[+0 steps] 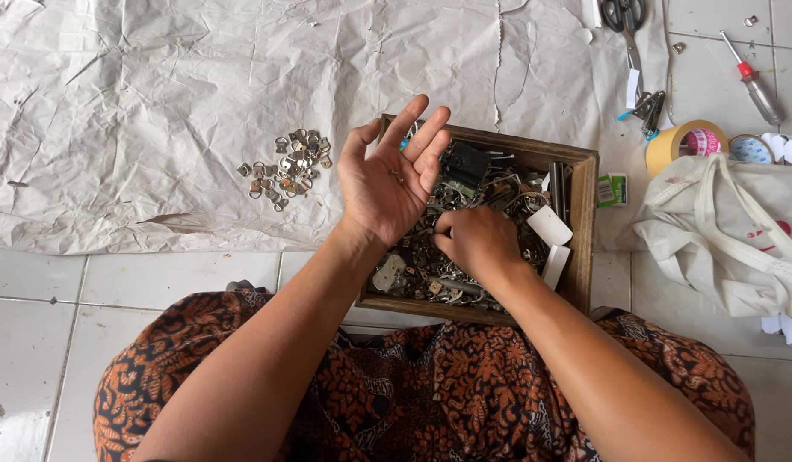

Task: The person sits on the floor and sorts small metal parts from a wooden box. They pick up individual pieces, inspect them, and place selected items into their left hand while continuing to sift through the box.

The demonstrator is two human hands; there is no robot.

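While the right hand reaches knuckles-up into the wooden box of mixed metal hardware, fingers curled, grasp unclear, the left hand hovers over the box's left edge, palm wide. 1 pile of metal hangers lies on crumpled paper beyond; a cloth bag sits right.

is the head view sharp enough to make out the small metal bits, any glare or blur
Head view: soft, even daylight, no hard glare; the pile of small metal hangers on the creased paper is sharp. The wooden box contents are a cluttered tangle, partly hidden by the right hand and the open left hand. Slight wide-angle bending at edges.
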